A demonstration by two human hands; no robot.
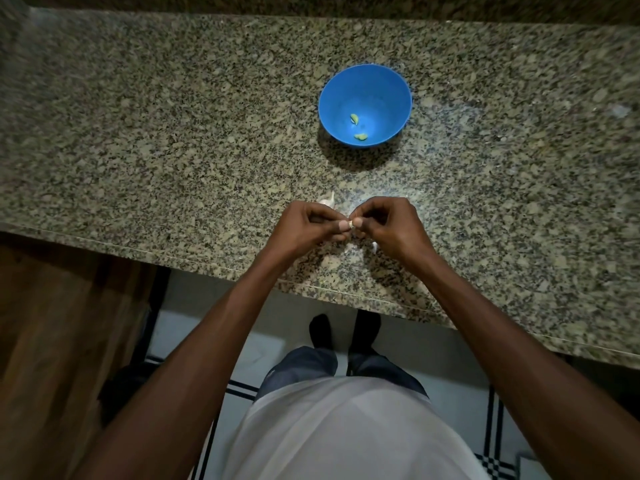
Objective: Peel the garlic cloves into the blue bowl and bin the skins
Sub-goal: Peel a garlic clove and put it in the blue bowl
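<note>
- Left hand (304, 225) and right hand (382, 223) meet thumb to thumb, both pinching one garlic clove (351, 224).
- Beyond them, the blue bowl (381, 81) holds two peeled cloves (356, 128).
- Skins (372, 245) lie under the right hand, unbinned; more garlic (327, 200) waits beyond the left.

A speckled granite counter (173, 133) carries a blue bowl (332, 98) toward the back. Nearer the front edge lie a pale garlic piece (327, 200) and white skin scraps (374, 245) on the stone.
</note>
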